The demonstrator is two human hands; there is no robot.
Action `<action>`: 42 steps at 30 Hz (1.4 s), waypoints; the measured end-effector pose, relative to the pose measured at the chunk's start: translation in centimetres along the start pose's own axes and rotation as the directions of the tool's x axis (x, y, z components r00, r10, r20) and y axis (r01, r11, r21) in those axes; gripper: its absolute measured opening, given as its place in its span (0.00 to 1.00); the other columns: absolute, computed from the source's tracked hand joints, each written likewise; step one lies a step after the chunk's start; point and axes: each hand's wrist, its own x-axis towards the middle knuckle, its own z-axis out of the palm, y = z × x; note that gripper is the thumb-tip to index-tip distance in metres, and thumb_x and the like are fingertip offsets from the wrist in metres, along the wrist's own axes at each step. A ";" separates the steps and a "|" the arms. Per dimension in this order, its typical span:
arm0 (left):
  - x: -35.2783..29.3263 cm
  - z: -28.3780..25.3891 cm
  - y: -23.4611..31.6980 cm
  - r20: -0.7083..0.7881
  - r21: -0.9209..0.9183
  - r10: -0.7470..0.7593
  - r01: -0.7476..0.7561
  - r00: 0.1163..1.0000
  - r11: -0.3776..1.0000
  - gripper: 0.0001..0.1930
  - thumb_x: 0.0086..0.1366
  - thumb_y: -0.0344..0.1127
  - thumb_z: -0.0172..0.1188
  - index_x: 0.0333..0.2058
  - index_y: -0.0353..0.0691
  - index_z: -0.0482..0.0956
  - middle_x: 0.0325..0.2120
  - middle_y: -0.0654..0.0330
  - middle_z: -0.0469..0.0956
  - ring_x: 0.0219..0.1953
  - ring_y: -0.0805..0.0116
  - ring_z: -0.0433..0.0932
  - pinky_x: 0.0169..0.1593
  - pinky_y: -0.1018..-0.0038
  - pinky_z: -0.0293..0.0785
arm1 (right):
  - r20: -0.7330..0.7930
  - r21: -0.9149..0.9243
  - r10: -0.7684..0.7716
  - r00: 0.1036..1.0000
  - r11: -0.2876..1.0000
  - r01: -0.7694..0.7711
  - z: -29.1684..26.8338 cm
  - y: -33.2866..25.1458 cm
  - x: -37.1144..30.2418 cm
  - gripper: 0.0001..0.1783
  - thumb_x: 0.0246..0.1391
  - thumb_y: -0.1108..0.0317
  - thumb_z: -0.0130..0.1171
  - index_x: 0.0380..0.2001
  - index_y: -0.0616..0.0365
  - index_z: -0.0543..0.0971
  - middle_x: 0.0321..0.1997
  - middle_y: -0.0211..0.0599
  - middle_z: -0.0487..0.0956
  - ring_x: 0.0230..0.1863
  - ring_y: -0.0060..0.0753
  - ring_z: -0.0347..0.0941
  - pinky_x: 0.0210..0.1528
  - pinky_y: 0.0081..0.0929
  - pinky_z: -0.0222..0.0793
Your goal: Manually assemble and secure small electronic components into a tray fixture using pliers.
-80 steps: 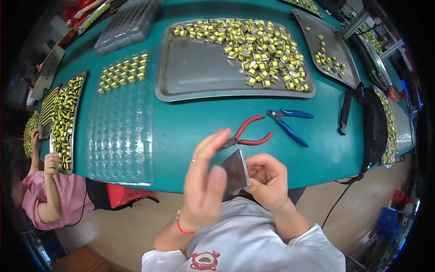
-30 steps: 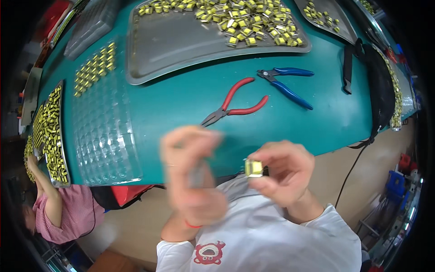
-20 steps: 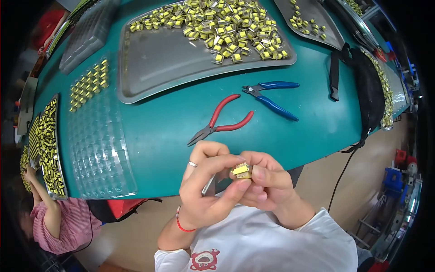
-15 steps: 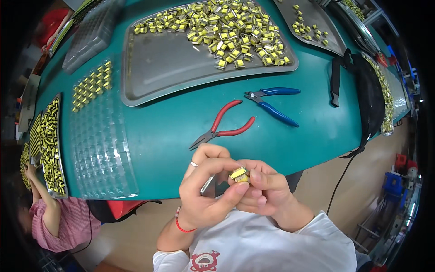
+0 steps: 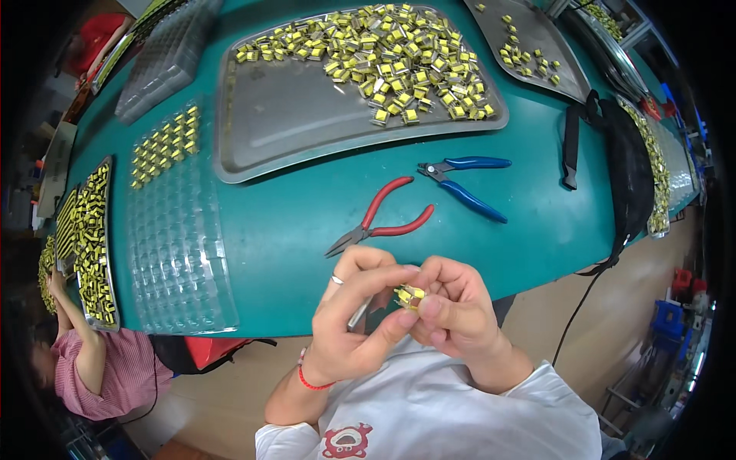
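In front of my chest, both hands meet around one small transformer [image 5: 410, 297] with yellow tape and metal pins. My right hand [image 5: 460, 310] is closed, its thumb and fingers pinching the piece. My left hand [image 5: 349, 322] curls against it from the other side, thumb and forefinger at its edge. A slim metal piece [image 5: 357, 315] shows in the left palm, mostly hidden by the fingers; its kind is unclear. Just beyond my hands lie red-handled pliers [image 5: 381, 216], and to their right blue-handled cutters [image 5: 469, 186].
A metal tray [image 5: 276, 115] heaped with yellow transformers stands at the back. A clear blister tray [image 5: 180, 261], partly filled, lies left. Further trays [image 5: 111, 253] of parts flank the green table [image 5: 307, 199]. A black bag [image 5: 625, 169] sits right; a co-worker [image 5: 107, 368] is at left.
The transformer has turned between my fingers, its pins now pointing more toward my left hand. My right fingers have risen slightly. The whole view has shifted a little.
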 end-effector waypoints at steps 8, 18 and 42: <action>0.1 -3.7 3.7 0.175 0.265 0.193 -0.235 0.965 0.935 0.16 0.50 0.23 0.69 0.39 0.32 0.79 0.35 0.53 0.73 0.34 0.64 0.73 0.35 0.73 0.70 | -0.030 -0.422 -0.045 0.999 0.906 0.029 0.2 -0.8 -0.3 0.08 0.50 0.77 0.62 0.30 0.63 0.72 0.22 0.31 0.74 0.19 0.15 0.66 0.19 0.14 0.57; 6.4 -25.4 6.6 -0.304 0.897 0.087 0.254 0.949 0.363 0.11 0.52 0.25 0.68 0.35 0.35 0.80 0.30 0.57 0.73 0.32 0.61 0.75 0.37 0.70 0.72 | 0.090 -0.776 -0.301 0.949 0.577 0.257 1.0 1.6 1.4 0.08 0.53 0.77 0.59 0.27 0.63 0.69 0.19 0.34 0.71 0.18 0.17 0.62 0.20 0.16 0.56; 13.0 -22.2 4.3 0.111 0.990 -0.180 -0.093 0.977 0.103 0.11 0.57 0.31 0.63 0.39 0.35 0.77 0.37 0.48 0.74 0.39 0.48 0.77 0.42 0.61 0.75 | 0.105 -0.736 -0.298 0.949 0.619 0.276 0.1 1.5 1.3 0.07 0.55 0.75 0.63 0.26 0.62 0.74 0.16 0.23 0.72 0.16 0.07 0.59 0.17 0.13 0.54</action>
